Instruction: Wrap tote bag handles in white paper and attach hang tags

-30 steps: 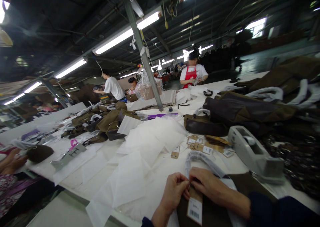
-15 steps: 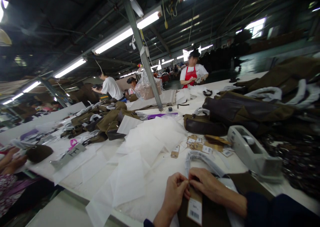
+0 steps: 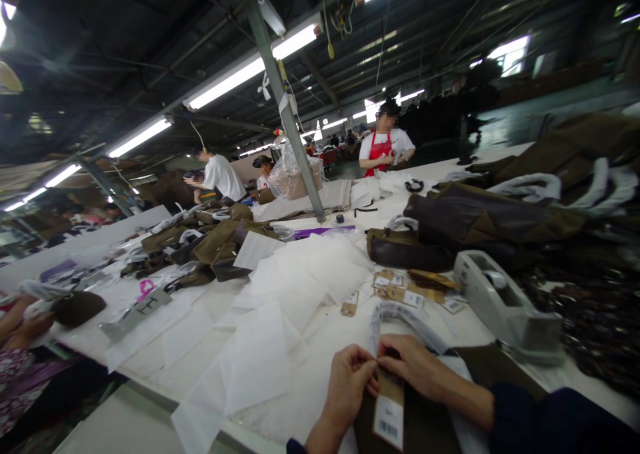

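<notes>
A brown paper tag [image 3: 390,407] with a white barcode label hangs below my fingers, over an olive-brown bag [image 3: 425,421] at the bottom right. My left hand [image 3: 350,381] pinches at the tag's top end. Beside it my right hand [image 3: 413,367] is closed at the same spot, fingertips almost touching those of the left. What lies between the fingertips is too small to make out. The bag's handle [image 3: 400,311], wrapped in white material, arches up behind my hands.
White sheets [image 3: 310,274] spread across the table's middle. A grey tape dispenser [image 3: 505,307] stands right, near loose tags [image 3: 413,299]. Bags are heaped left [image 3: 215,241] and right [image 3: 490,217]. A co-worker's hands [image 3: 25,321] show at far left; a person in a red apron [image 3: 383,149] stands across.
The tag is tilted slightly differently under my nearly still hands. The person in the red apron has moved their hands.
</notes>
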